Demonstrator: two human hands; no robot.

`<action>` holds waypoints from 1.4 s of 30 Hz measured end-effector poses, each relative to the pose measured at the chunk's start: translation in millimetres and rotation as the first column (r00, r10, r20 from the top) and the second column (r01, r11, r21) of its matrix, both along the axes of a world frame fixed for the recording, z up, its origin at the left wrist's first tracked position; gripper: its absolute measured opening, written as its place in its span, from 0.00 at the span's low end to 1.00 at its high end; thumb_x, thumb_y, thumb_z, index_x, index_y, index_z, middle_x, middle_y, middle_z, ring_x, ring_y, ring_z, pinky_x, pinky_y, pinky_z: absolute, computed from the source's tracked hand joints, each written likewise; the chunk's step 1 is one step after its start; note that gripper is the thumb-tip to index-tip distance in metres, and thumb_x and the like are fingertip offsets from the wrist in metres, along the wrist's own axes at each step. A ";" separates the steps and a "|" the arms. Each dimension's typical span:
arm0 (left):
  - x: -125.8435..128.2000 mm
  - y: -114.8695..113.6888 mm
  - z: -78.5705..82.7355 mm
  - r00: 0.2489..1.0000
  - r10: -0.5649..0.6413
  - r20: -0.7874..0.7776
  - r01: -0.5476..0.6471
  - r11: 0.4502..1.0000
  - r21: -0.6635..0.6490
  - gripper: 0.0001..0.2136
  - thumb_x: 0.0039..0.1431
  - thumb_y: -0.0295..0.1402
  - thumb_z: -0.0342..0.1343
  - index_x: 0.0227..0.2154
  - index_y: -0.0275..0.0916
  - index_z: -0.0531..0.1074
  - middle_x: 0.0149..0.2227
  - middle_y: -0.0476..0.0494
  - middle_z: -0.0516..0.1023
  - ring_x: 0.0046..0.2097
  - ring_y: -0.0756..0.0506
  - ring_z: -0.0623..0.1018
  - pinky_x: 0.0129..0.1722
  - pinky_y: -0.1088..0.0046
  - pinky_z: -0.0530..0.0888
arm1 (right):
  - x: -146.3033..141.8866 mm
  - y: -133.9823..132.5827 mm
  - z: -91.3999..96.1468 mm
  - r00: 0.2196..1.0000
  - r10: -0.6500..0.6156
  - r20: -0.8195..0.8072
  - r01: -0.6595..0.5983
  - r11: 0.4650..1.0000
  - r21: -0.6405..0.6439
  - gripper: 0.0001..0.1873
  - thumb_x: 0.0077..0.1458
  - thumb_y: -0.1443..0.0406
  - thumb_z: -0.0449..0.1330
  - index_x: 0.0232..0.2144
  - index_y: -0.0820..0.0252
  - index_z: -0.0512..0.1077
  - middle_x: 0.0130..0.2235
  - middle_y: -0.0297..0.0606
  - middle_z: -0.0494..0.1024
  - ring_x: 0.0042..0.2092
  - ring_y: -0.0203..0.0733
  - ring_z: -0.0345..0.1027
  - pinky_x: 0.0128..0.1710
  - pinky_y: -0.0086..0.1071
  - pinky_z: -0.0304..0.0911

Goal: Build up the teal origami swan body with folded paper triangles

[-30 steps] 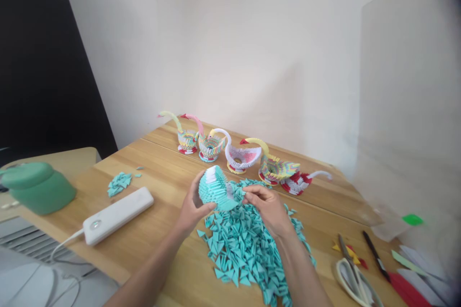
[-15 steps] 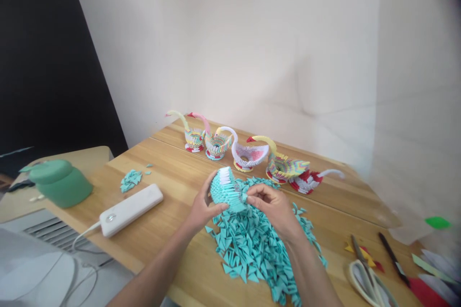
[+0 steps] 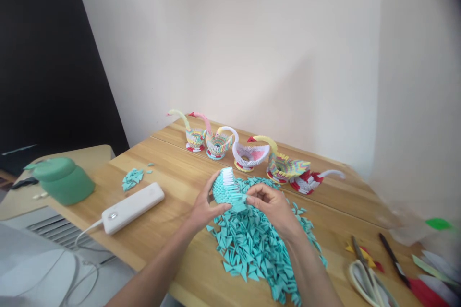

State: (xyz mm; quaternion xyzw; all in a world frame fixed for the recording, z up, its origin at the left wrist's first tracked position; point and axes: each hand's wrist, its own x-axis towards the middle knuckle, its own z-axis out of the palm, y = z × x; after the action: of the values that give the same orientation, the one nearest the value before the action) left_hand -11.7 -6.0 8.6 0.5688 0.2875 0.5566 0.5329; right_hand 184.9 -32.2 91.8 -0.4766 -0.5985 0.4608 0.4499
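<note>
My left hand (image 3: 203, 208) is wrapped round a half-built teal and white paper model (image 3: 226, 188), made of small folded triangles. My right hand (image 3: 275, 208) pinches the model's right side with thumb and fingers; whether a loose piece is in that pinch I cannot make out. Both hands hover just above a large heap of teal folded paper triangles (image 3: 257, 244) on the wooden table (image 3: 173, 223).
Several finished paper swans (image 3: 248, 156) stand in a row at the table's far side. A white power bank (image 3: 133, 207) with a cable lies left, beyond it a small teal pile (image 3: 131, 178) and a green cap (image 3: 63, 180). Scissors (image 3: 365, 276), a pen (image 3: 393, 259) and paper strips lie right.
The view has shifted a little, so everything sits slightly further right than a second ago. My hands keep the same hold on the model, and my right fingers have closed in on its side.
</note>
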 end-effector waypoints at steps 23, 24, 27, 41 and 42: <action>4.9 2.8 -4.1 0.997 0.069 0.023 -0.068 0.997 -0.047 0.42 0.45 0.37 0.68 0.62 0.42 0.54 0.63 0.36 0.59 0.62 0.34 0.64 0.56 0.60 0.69 | -14.4 -3.6 -5.7 0.985 -0.122 0.118 0.109 0.988 0.111 0.13 0.51 0.60 0.63 0.39 0.57 0.74 0.39 0.40 0.79 0.42 0.46 0.72 0.43 0.36 0.65; 5.3 3.3 -4.9 0.997 0.071 0.041 -0.069 0.997 -0.046 0.42 0.44 0.37 0.68 0.61 0.42 0.55 0.63 0.36 0.59 0.62 0.34 0.64 0.56 0.60 0.69 | -14.2 -3.5 -5.5 0.987 -0.125 0.101 0.114 0.988 0.105 0.15 0.51 0.59 0.63 0.41 0.57 0.74 0.41 0.41 0.79 0.44 0.47 0.72 0.44 0.37 0.66; 6.3 4.7 -6.8 0.995 0.077 0.070 -0.073 0.996 -0.050 0.42 0.44 0.38 0.68 0.61 0.41 0.55 0.63 0.36 0.58 0.62 0.35 0.64 0.57 0.60 0.68 | -13.0 -2.9 -3.8 0.989 -0.125 0.084 0.116 0.988 0.100 0.17 0.52 0.56 0.61 0.42 0.57 0.75 0.44 0.43 0.79 0.46 0.49 0.72 0.46 0.39 0.65; 4.0 1.1 1.6 0.999 0.039 0.002 -0.039 0.995 -0.088 0.41 0.46 0.41 0.66 0.62 0.39 0.54 0.63 0.35 0.59 0.61 0.36 0.64 0.55 0.63 0.69 | -20.8 1.3 -12.2 0.980 -0.132 0.148 0.130 0.991 0.018 0.20 0.51 0.49 0.60 0.24 0.59 0.74 0.23 0.32 0.71 0.27 0.39 0.63 0.27 0.30 0.57; 3.9 1.3 1.0 0.999 0.037 -0.004 -0.038 0.995 -0.091 0.41 0.46 0.41 0.66 0.62 0.39 0.54 0.63 0.35 0.59 0.61 0.35 0.64 0.55 0.63 0.70 | -20.5 2.3 -12.9 0.980 -0.137 0.142 0.137 0.991 0.014 0.20 0.50 0.49 0.60 0.24 0.59 0.74 0.23 0.32 0.71 0.27 0.38 0.62 0.27 0.29 0.58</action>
State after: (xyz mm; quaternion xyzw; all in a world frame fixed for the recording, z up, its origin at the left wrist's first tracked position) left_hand -7.7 -4.7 9.6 0.5389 0.3238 0.5522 0.5475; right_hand 164.4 -29.9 78.9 -0.5474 -0.5960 0.3920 0.4376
